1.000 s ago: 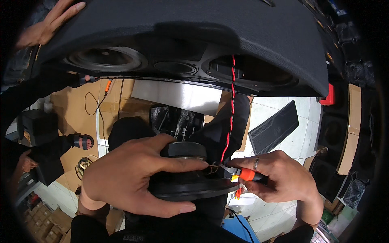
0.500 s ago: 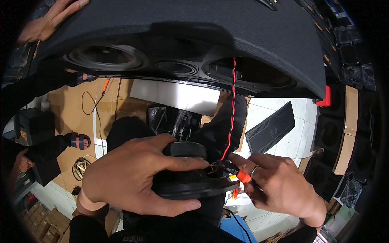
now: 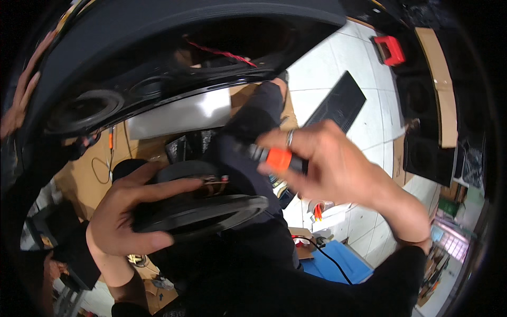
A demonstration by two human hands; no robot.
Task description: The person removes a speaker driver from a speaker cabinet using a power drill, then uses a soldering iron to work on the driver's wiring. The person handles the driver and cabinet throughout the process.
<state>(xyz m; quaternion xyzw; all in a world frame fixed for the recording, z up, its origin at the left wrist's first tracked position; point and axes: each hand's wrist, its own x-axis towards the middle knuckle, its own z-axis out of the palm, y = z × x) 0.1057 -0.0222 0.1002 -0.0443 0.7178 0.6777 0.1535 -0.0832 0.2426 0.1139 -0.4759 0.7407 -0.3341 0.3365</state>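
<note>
My left hand point(image 3: 119, 216) grips a round black speaker driver point(image 3: 248, 205) from the side, thumb near the rim and a finger at the terminal. My right hand point(image 3: 343, 164) is closed on a hand tool with an orange and black handle point(image 3: 279, 158); motion blurs its metal tip, so its exact kind is unclear. The tool is up and to the right of the driver, apart from it. Beyond them stands a black speaker cabinet point(image 3: 158, 26). A twisted red wire point(image 3: 224, 53) lies across its right-hand opening, away from the driver.
At the far left another person's hand point(image 3: 24, 100) is against the cabinet. A black perforated panel point(image 3: 338, 103) and a red object point(image 3: 390, 50) are on the tiled floor. Lower right are a blue sheet point(image 3: 338, 261) and a black cable point(image 3: 330, 259). Cardboard point(image 3: 438, 79) stands at right.
The red wire, which ran down to the driver's terminal, is now apart from it, up at the cabinet. My right hand has lifted the tool up from the driver. The view has shifted right.
</note>
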